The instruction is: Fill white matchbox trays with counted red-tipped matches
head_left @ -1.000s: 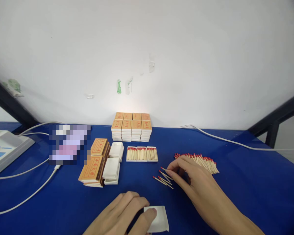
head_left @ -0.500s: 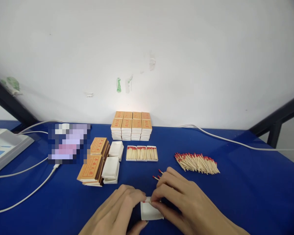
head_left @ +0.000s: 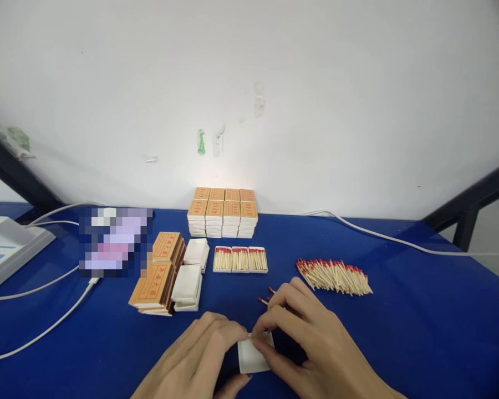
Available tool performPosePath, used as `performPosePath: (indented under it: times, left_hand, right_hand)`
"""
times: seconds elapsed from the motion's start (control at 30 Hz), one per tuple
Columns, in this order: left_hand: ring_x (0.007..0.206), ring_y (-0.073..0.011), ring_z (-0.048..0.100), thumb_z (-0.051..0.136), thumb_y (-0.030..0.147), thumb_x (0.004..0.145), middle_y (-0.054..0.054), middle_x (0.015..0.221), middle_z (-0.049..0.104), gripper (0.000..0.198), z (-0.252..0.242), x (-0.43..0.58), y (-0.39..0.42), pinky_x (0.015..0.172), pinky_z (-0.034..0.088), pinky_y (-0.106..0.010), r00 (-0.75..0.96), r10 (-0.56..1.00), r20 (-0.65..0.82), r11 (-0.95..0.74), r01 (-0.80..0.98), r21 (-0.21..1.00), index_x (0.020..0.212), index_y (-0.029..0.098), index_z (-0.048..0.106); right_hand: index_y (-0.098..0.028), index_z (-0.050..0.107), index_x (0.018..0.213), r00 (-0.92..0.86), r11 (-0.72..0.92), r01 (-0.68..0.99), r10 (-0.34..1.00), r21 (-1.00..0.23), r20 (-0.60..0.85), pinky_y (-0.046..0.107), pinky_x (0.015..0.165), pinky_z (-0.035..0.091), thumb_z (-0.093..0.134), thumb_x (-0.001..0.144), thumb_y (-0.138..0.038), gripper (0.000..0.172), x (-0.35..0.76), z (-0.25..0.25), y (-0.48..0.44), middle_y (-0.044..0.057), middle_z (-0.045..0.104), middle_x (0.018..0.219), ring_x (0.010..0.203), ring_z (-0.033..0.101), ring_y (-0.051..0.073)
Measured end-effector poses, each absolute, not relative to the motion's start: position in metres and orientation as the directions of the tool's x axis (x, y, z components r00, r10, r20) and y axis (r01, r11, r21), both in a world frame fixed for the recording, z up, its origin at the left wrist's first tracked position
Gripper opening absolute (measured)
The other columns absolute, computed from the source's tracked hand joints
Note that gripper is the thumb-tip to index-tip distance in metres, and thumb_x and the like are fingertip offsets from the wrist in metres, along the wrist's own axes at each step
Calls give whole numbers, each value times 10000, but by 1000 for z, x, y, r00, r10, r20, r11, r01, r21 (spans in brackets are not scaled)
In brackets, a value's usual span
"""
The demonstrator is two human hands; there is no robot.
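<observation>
A small white matchbox tray [head_left: 253,354] lies low in front of me, its inside showing no matches on the visible floor. My left hand [head_left: 199,354] grips its left side, index fingertip at the far corner and thumb at the near one. Above the tray's far edge, my right hand [head_left: 305,338] pinches a match [head_left: 255,337] between thumb and index finger; its head is hidden at the left fingertip. Two red match heads [head_left: 263,300] poke out left of my right hand's knuckles; whether they lie on the table or are held is hidden.
Three trays filled with matches [head_left: 240,270] stand beyond my hands. A loose match pile [head_left: 335,277] lies right. Leftward are white trays [head_left: 187,284] and orange matchbox sleeves [head_left: 153,282]. Stacked matchboxes [head_left: 223,210] stand by the wall. Cables [head_left: 58,327] cross the blue table [head_left: 399,332].
My right hand has shifted slightly left along the tray's far edge with the match, whose red head no longer shows. More of the tray's right side is uncovered. The left hand stays put.
</observation>
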State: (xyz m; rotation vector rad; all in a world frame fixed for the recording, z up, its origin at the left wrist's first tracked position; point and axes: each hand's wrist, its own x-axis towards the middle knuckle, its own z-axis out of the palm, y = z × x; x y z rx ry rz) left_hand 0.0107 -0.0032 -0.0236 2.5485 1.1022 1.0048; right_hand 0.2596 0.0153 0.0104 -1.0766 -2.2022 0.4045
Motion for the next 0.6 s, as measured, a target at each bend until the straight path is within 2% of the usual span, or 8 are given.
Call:
performPosePath:
  times: [0.23, 0.37, 0.43, 0.53, 0.6]
  left_hand:
    - [969, -207, 848, 525, 191, 1127, -37, 1116, 813, 267, -21, 10, -4, 885, 732, -292, 493, 688, 532, -720, 557, 415, 1356, 273, 635]
    - [948, -193, 840, 435, 183, 1186, -57, 1096, 803, 248, -14, 11, -2, 854, 724, -279, 496, 650, 576, -746, 561, 359, 1346, 223, 620]
    - [945, -189, 838, 421, 189, 1199, -58, 1086, 801, 237, -9, 10, -1, 850, 720, -272, 507, 642, 575, -751, 567, 338, 1335, 213, 613]
    - [1000, -174, 838, 495, 144, 1156, -48, 1128, 792, 243, -6, 7, -3, 902, 708, -245, 539, 663, 519, -743, 557, 371, 1361, 226, 596]
    - [1092, -154, 833, 562, 112, 1104, -49, 1227, 774, 351, -6, 4, -5, 994, 678, -221, 533, 706, 466, -707, 565, 425, 1429, 243, 568]
  right_hand:
    - [-269, 756, 1019, -360, 508, 601, 862, -617, 358, 317, 706, 587, 679, 1041, -165, 132, 260, 19, 16, 20, 698, 929, 851, 692, 194]
    - [-284, 768, 1031, -208, 363, 730, 925, -578, 318, 311, 634, 554, 676, 1109, -282, 120, 271, 20, 23, 22, 696, 941, 774, 694, 184]
    - [-292, 778, 1062, -173, 316, 776, 939, -547, 296, 315, 618, 547, 724, 1100, -339, 81, 276, 17, 25, 34, 708, 983, 801, 711, 201]
    - [-296, 780, 1086, -217, 349, 765, 931, -541, 293, 335, 724, 597, 741, 1096, -326, 50, 277, 17, 26, 45, 727, 1054, 899, 745, 219]
    - [-286, 772, 1074, -266, 410, 711, 909, -571, 321, 331, 769, 610, 707, 1110, -273, 75, 274, 22, 24, 41, 730, 1054, 903, 746, 203]
